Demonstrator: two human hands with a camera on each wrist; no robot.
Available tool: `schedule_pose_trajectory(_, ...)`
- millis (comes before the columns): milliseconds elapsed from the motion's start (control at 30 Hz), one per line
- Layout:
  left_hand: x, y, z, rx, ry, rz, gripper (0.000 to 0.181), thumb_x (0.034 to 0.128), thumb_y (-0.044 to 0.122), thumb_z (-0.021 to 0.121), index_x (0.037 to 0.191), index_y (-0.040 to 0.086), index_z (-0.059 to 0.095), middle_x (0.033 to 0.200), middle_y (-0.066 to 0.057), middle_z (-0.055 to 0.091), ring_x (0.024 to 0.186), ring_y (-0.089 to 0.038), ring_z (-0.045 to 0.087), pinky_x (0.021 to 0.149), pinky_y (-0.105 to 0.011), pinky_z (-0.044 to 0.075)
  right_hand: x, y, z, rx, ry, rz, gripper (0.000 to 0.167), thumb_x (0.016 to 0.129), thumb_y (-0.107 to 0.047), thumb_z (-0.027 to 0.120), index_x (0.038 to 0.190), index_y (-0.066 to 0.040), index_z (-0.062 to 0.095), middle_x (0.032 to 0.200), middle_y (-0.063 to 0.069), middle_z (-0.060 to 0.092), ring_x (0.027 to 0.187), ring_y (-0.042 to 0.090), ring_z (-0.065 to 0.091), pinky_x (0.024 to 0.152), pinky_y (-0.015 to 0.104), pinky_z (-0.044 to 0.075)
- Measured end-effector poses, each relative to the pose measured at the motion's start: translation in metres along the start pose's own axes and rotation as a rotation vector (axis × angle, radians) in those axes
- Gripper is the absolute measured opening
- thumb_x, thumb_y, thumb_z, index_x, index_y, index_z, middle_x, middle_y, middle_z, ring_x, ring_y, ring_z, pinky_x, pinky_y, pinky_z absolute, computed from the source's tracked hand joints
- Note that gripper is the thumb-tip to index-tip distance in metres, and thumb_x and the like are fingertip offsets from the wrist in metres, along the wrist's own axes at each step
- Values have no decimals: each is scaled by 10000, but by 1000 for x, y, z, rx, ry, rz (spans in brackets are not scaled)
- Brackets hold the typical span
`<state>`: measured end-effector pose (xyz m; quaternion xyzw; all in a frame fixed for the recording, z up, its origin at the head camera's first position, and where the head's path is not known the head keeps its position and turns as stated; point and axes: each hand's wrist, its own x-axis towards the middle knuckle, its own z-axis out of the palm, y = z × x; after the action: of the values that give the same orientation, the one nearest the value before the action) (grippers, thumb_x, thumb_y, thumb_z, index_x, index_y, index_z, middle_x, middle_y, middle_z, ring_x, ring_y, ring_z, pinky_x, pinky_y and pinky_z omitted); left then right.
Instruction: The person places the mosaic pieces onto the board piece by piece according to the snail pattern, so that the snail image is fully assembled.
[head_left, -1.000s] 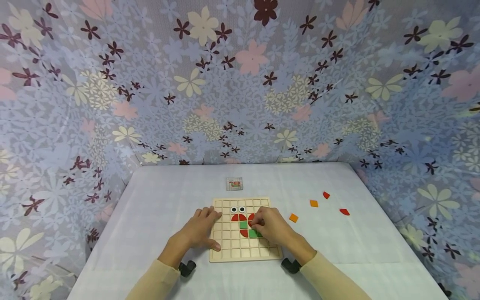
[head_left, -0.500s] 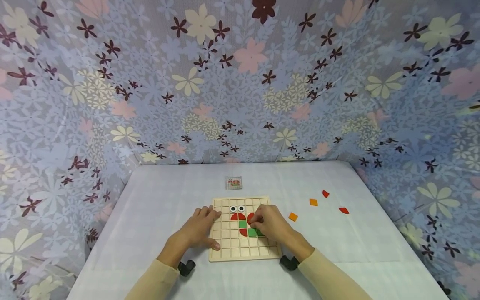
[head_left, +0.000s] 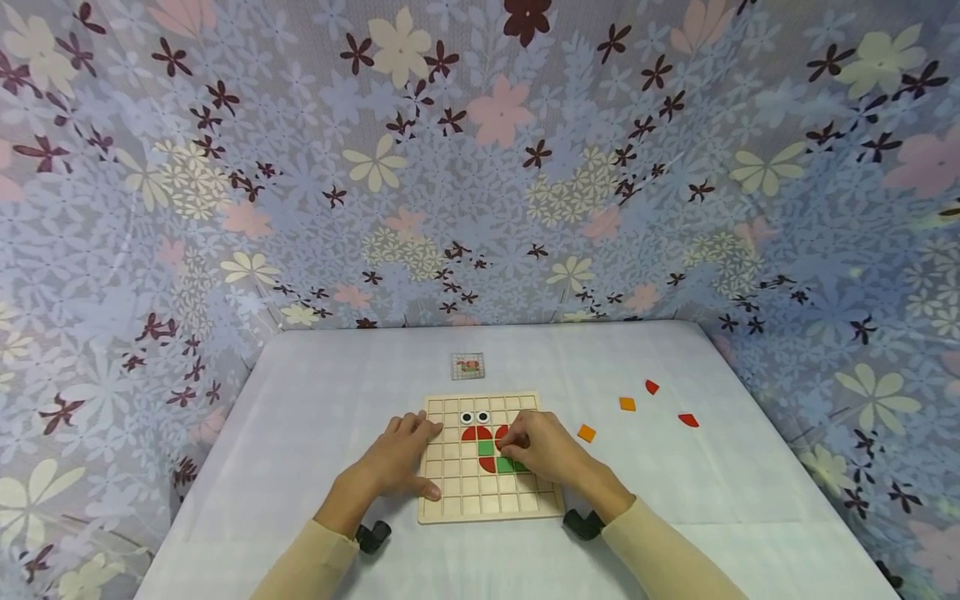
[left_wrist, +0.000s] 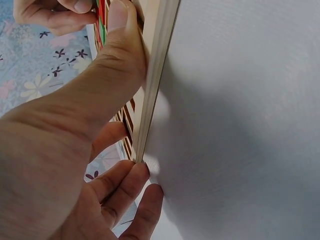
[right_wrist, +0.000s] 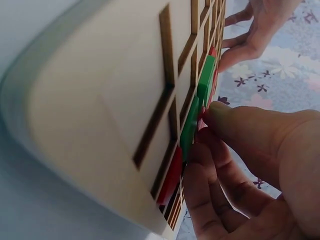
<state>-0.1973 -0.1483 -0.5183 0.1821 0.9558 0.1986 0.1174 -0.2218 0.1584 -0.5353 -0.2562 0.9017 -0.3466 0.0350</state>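
A wooden grid board (head_left: 468,505) lies flat on the table, holding two round eye pieces (head_left: 475,417), red quarter-circle pieces (head_left: 487,465) and green square pieces (head_left: 486,448). My left hand (head_left: 397,457) rests at the board's left side, fingers spread along the edge and thumb (left_wrist: 122,45) on its face. With thumb and index finger, my right hand (head_left: 546,450) pinches a red piece (right_wrist: 201,120) at the grid, beside the green squares (right_wrist: 189,127). The fingers hide most of that piece, so its full outline cannot be seen.
A small picture card (head_left: 468,366) lies beyond the board. To the right are two orange squares, one nearer (head_left: 587,433) and one farther (head_left: 627,404), plus two loose red quarter circles (head_left: 688,420). A flowered cloth (head_left: 480,208) hangs behind the table.
Almost nothing differs. The right hand stays at the same spot on the board with only slight finger motion, and the left hand keeps its place. The head view shifts a little.
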Motion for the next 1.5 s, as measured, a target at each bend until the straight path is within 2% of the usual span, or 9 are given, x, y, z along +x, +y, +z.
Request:
schedule_pose_trajectory(233,0,-1,1,-12,-2,6,1139,747,417,1098,1692,67,568,1811,-286,451,1570,-457,498,1346,-622,473,-4,1,-5,-18,-15,-17,64,1037,-91,886,1081,-102,931,988,-61,760,817,13,560,694,202,491)
schedule_pose_trajectory(500,0,-2,0,-9,-7,8,1140,762,415,1091,1707,72,552,1818,-286,435,1589,-470,480,1354,-645,454,-9,8,-15,-34,43,-19,39,1039,-110,891,1066,-102,918,992,-54,789,808,1,592,698,206,522)
schedule_pose_trajectory(767,0,-3,0,-10,-11,5,1143,768,428,1090,1713,79,550,1826,-279,430,1591,-460,483,1355,-632,461,-18,19,-29,-42,76,74,85,1035,-84,877,1102,-125,909,1042,-38,805,875,56,667,727,225,570)
schedule_pose_trajectory(967,-1,-3,1,-5,-5,14,1140,766,424,1093,1709,74,556,1820,-284,436,1577,-466,492,1348,-640,465,-27,31,-42,-81,111,130,163,1015,-69,889,1172,-109,904,1083,9,803,892,93,645,723,234,537)
schedule_pose_trajectory(1167,-1,-4,1,-11,-1,17,1144,763,431,1093,1711,83,555,1823,-278,434,1581,-462,488,1343,-646,470,-36,43,-53,-110,124,206,245,994,-96,922,1238,-104,894,1076,57,759,852,130,606,665,237,515)
schedule_pose_trajectory(1267,-1,-4,1,-13,-3,15,1142,766,432,1090,1713,86,554,1824,-276,432,1592,-465,483,1347,-647,467,-41,49,-59,-120,127,242,287,981,-101,938,1263,-94,887,1118,88,753,860,143,610,684,237,521)
schedule_pose_trajectory(1500,-2,-3,1,-7,2,17,1140,767,430,1090,1711,83,554,1819,-282,437,1594,-475,485,1346,-653,467,-50,62,-66,-160,135,260,352,952,-115,963,1291,-89,873,1142,92,763,887,140,628,729,242,522)
